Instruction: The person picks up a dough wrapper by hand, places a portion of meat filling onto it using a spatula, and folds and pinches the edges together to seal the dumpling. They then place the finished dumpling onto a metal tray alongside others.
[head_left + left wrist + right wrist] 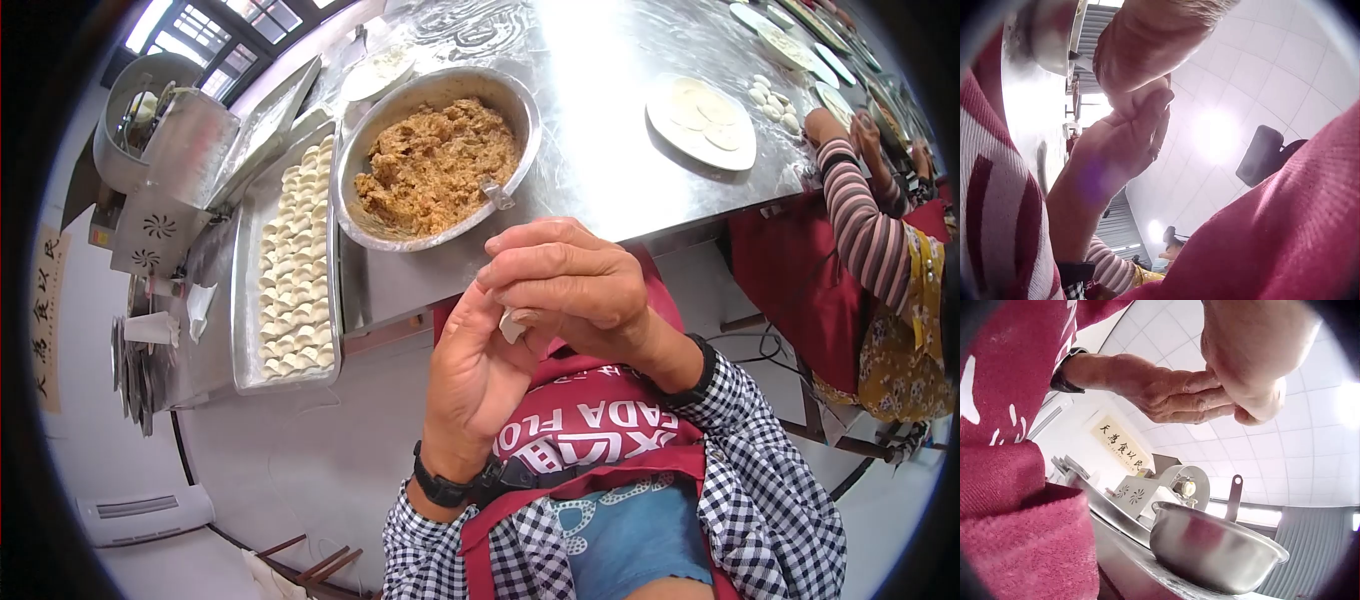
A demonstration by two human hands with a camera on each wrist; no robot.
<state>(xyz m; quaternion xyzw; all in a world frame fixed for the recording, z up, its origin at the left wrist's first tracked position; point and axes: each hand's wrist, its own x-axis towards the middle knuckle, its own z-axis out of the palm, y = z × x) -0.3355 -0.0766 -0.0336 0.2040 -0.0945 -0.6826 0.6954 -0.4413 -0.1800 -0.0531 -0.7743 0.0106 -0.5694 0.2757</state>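
In the head view both hands meet in front of the red apron, close to the table edge. A white dumpling (pixel 512 326) shows as a small patch of dough between them, mostly hidden by the fingers. My left hand (pixel 470 365) holds it from below, palm turned up toward the head camera. Over it bends my right hand (pixel 580 280), its thumb and fingers pinching the dough. The left wrist view shows the right hand's thumb (pixel 1154 109) pressed in against the left hand. Seen from the right wrist, the left hand's fingers (pixel 1194 403) reach up to the right hand.
Beyond the hands stands a steel bowl (pixel 400 240) of brown filling (pixel 440 160) with a metal utensil (pixel 497 194) at its rim. Left of it, a tray (pixel 242 330) carries rows of dumplings (pixel 295 270). A plate (pixel 720 162) holds round wrappers; another person (pixel 860 210) works at right.
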